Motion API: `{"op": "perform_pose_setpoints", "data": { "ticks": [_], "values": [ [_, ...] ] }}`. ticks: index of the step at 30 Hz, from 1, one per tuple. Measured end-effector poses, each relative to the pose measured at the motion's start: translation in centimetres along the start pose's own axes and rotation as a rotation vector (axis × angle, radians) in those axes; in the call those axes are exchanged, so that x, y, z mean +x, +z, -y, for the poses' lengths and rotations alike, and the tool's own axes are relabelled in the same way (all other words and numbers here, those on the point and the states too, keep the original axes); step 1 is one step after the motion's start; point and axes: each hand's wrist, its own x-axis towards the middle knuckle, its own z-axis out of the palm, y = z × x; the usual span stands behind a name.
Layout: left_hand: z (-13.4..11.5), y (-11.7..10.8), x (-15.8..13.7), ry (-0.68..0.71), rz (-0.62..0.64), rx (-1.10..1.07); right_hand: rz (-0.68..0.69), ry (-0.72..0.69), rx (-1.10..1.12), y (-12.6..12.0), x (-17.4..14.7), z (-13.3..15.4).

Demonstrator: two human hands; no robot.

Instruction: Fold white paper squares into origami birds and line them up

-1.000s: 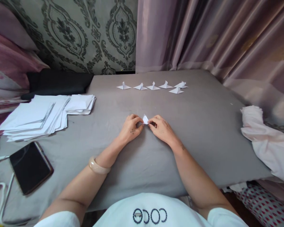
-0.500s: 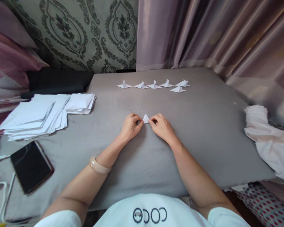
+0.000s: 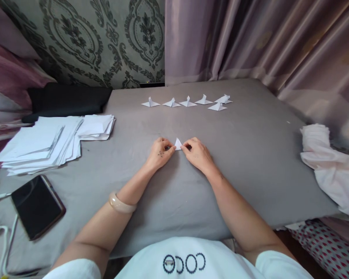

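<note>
A small folded white paper piece point(image 3: 178, 144), shaped like a triangle with a pointed top, is held low over the middle of the table. My left hand point(image 3: 161, 152) pinches its left lower corner between thumb and fingers. On the other side my right hand point(image 3: 197, 153) grips the right lower corner the same way. The fingertips cover both corners. Farther back stand several finished-looking folded paper birds point(image 3: 187, 102) in a loose row, with one paper bird point(image 3: 217, 106) slightly in front of the others at the right end.
Stacks of white paper point(image 3: 37, 143) lie at the left, beside a black folded item point(image 3: 69, 99). Nearer me are a phone point(image 3: 38, 207) and white cables point(image 3: 4, 248). A pale bundled cloth point(image 3: 322, 155) lies on the right edge of the grey-covered table point(image 3: 250, 170).
The view has shifted slightly. Both hands keep their pinch on the folded paper, which looks nearly the same; the birds and stacks have not been moved.
</note>
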Motion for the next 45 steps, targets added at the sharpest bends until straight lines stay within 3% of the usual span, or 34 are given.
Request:
{"op": "perform_pose_setpoints", "data": {
  "ticks": [27,31,36,45],
  "values": [
    [1.8,1.2,0.3,0.211,-0.081,0.218,-0.034,0.026,-0.059,0.2,0.4,-0.1],
    [2.0,1.5,-0.1,0.314,-0.122,0.322,-0.066,-0.028,-0.088,0.2,0.1,-0.2],
    [1.2,1.8,-0.6,0.415,-0.047,0.432,-0.071,-0.132,-0.126,0.5,-0.7,0.2],
    [-0.8,1.3,-2.6,0.417,0.059,0.596,0.000,-0.274,-0.327,0.4,-2.1,0.8]
  ]
}}
